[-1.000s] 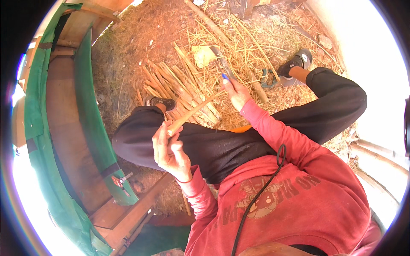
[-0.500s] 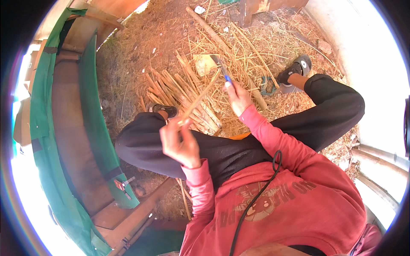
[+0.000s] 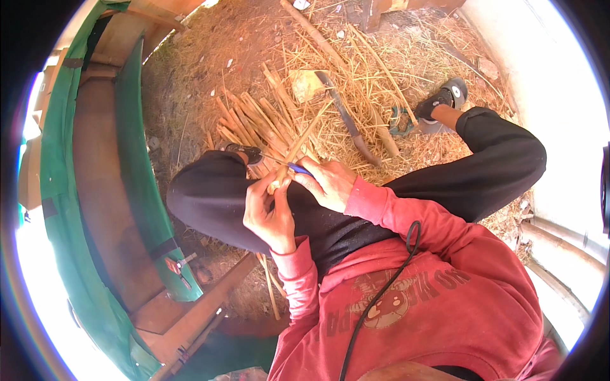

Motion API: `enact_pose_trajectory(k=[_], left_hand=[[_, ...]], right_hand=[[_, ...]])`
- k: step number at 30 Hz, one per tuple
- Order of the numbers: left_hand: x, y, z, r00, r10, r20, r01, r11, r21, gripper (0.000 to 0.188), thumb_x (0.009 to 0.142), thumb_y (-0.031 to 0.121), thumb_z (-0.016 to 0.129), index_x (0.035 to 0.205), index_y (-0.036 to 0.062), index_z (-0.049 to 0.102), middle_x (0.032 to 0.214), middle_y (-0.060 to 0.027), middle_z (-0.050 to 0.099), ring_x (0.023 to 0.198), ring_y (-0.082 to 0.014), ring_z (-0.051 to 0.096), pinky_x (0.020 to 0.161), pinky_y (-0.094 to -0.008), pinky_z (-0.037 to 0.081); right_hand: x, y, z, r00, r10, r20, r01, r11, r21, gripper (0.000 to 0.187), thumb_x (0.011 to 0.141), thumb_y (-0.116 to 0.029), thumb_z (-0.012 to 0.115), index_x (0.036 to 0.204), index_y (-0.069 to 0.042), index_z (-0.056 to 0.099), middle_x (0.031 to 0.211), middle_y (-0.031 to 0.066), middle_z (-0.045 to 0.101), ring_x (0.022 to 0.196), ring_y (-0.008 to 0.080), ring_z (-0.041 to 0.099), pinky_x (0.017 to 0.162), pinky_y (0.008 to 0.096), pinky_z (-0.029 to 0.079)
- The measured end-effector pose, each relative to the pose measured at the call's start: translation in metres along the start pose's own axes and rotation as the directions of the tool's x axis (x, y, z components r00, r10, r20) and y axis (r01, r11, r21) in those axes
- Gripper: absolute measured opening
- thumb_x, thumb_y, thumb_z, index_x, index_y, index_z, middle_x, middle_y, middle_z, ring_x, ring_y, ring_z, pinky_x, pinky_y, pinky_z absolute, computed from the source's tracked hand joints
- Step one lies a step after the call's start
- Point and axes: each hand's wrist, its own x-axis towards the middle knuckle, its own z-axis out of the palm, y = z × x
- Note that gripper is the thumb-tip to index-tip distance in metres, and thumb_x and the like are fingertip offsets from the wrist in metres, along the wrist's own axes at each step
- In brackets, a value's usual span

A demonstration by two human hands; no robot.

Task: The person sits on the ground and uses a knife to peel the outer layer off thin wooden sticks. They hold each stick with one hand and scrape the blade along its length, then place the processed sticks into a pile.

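My left hand is closed around the near end of a pale wooden stick, which slants up and to the right. My right hand grips a small knife by its blue handle. Its thin blade crosses the stick just above my left fingers; whether it bites into the wood I cannot tell. Beyond my right hand, a machete with a dark blade and brown handle lies on the straw. A heap of split wooden sticks lies on the ground ahead of my left hand.
A yellowish block sits beside the machete's tip. Straw and a long pole cover the ground ahead. My feet stand on both sides of the heap. Along the left runs a wooden trough edged in green sheeting; a white wall rises at right.
My right hand has come down and left with the knife, from near the stick's far end to beside my left hand. The machete's full length now shows.
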Motion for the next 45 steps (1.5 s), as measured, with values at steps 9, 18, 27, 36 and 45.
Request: enact_pose_trajectory(k=[9,18,27,36,45], left_hand=[[0.007,0.018,0.004,0.977,0.039,-0.208,0.007,0.976,0.216,0.014,0.090,0.000,0.071,0.103,-0.0046,0.071,0.084,-0.0090,0.066,0.066,-0.0146,0.070,0.056,-0.0236,0.055],[0.020,0.020,0.021,0.997,0.069,0.040,-0.076,0.969,0.235,0.031,0.099,0.003,0.057,0.128,-0.0050,0.061,0.095,-0.0139,0.069,0.081,-0.0200,0.073,0.065,-0.0298,0.060],[0.015,0.016,0.030,0.990,0.093,-0.105,-0.058,0.952,0.299,0.021,0.094,0.013,0.067,0.094,-0.0067,0.074,0.075,-0.0150,0.073,0.060,-0.0187,0.071,0.053,-0.0287,0.055],[0.013,0.009,0.026,0.983,0.143,-0.119,-0.098,0.942,0.320,0.025,0.096,0.016,0.065,0.096,-0.0071,0.074,0.074,-0.0159,0.073,0.057,-0.0188,0.071,0.050,-0.0286,0.054],[0.008,0.007,0.021,0.985,0.145,-0.092,-0.101,0.924,0.370,0.028,0.098,0.018,0.062,0.098,-0.0064,0.074,0.074,-0.0147,0.074,0.059,-0.0198,0.072,0.053,-0.0300,0.055]], right_hand=[[-0.004,-0.007,-0.008,0.993,0.118,0.015,-0.119,0.992,0.034,0.025,0.101,-0.021,0.053,0.110,0.002,0.051,0.065,0.0248,0.061,0.060,0.0455,0.062,0.052,0.0527,0.047],[0.011,-0.004,-0.001,0.982,0.173,-0.070,-0.172,0.985,0.018,0.029,0.099,-0.019,0.054,0.120,0.001,0.050,0.065,0.0273,0.062,0.060,0.0469,0.063,0.051,0.0546,0.049],[0.015,-0.009,0.015,0.988,0.110,-0.109,-0.114,0.993,-0.037,0.028,0.100,-0.027,0.053,0.114,-0.002,0.051,0.066,0.0248,0.064,0.057,0.0449,0.064,0.052,0.0522,0.052],[0.015,0.001,0.033,0.908,-0.174,-0.381,0.082,0.966,-0.246,0.032,0.099,-0.027,0.054,0.119,-0.003,0.050,0.070,0.0257,0.065,0.064,0.0473,0.065,0.057,0.0557,0.053],[0.010,-0.005,0.031,0.962,-0.066,-0.267,0.018,0.984,-0.178,0.036,0.099,-0.029,0.055,0.124,-0.005,0.050,0.070,0.0258,0.065,0.063,0.0472,0.065,0.056,0.0544,0.054]])
